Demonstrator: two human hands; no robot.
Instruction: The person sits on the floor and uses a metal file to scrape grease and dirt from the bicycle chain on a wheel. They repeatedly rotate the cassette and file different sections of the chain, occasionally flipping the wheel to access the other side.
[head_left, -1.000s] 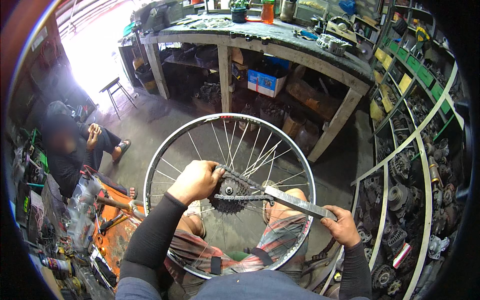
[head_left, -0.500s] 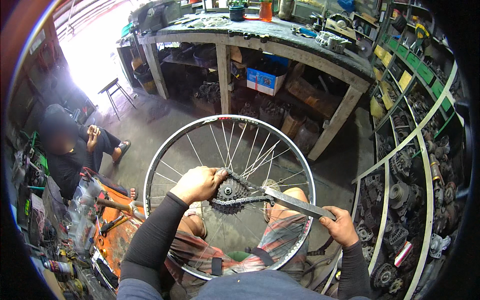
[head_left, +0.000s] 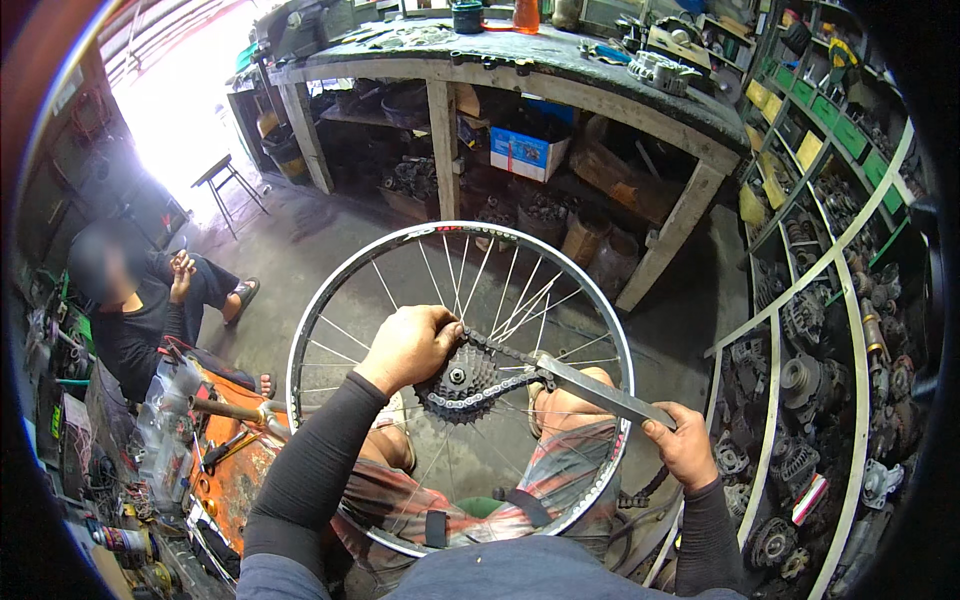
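A bare bicycle wheel with a silver-and-black rim rests upright over my lap, its spokes around a dark cassette of sprockets. My right hand is closed around the flat steel handle of a chain whip, to the right of the hub. From the handle's head, a length of chain curves under the small sprockets. Another run of chain goes from the head up to my left hand, which pinches it between thumb and fingers at the cassette's upper edge. My left fingertips are partly hidden.
A long workbench stands ahead, with a blue-and-white box beneath. Shelves of metal parts line the right. Another person sits at the left, near an orange surface with tools. A stool stands by the bright doorway.
My left hand has moved slightly up and right with the chain. The chain whip's head has risen a little, and the lower chain run now slants up toward it.
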